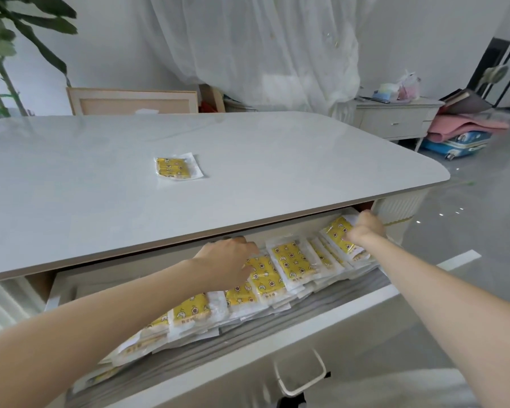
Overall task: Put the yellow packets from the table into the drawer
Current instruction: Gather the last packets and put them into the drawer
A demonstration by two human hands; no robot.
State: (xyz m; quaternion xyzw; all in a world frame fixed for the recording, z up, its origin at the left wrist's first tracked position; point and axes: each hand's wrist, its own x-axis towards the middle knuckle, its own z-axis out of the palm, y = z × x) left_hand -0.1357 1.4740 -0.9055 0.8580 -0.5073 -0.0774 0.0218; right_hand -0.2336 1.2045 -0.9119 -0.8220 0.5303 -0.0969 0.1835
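The drawer (277,341) stands pulled out below the table edge, its white front and loop handle (302,375) closest to the camera. Inside, on a grey liner, packets (292,262) lie in an overlapping row that runs from the near left corner to the far right end.

Both forearms reach in over the front. The left hand (227,260) hangs over the middle of the row with its back up and its fingers pointing down onto the packets. The hand itself hides the fingertips, so I cannot tell whether they grip anything. The right hand (365,228) is at the right end, partly under the tabletop's lip, fingers curled tight and apparently pinching the upper edge of the end packet (337,234), which tilts up against the others.

On the table (277,148), well back from the edge, a lone packet (177,169) lies flat.

Beyond the table stand a leafy plant (9,39) at the left, a wooden frame (133,101), a white curtain (262,48), and a low cabinet (395,119) with a pink blanket (465,126) and blue suitcase (457,142) beside it.
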